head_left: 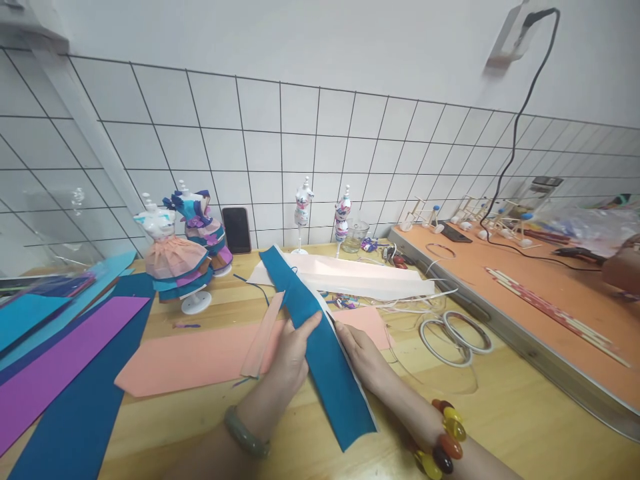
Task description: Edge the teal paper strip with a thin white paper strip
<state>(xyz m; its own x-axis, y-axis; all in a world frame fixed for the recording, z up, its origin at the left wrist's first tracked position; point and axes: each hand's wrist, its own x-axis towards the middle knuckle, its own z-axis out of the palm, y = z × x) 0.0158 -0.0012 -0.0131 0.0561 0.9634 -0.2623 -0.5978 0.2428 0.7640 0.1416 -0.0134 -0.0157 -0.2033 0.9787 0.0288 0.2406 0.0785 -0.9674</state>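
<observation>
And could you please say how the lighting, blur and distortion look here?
In the head view, light is bright and fairly even, the long pale-pink strip nearly washed out; also in the head view, wide-angle distortion slants the square white wall tiles, and the crumpled clear plastic at far right is smeared, while the held blue strip looks sharper.

Dark bit (329, 317) by R hand (363, 357) unclear (tiny); purple sheet (80, 360) cut off, L edge.
</observation>
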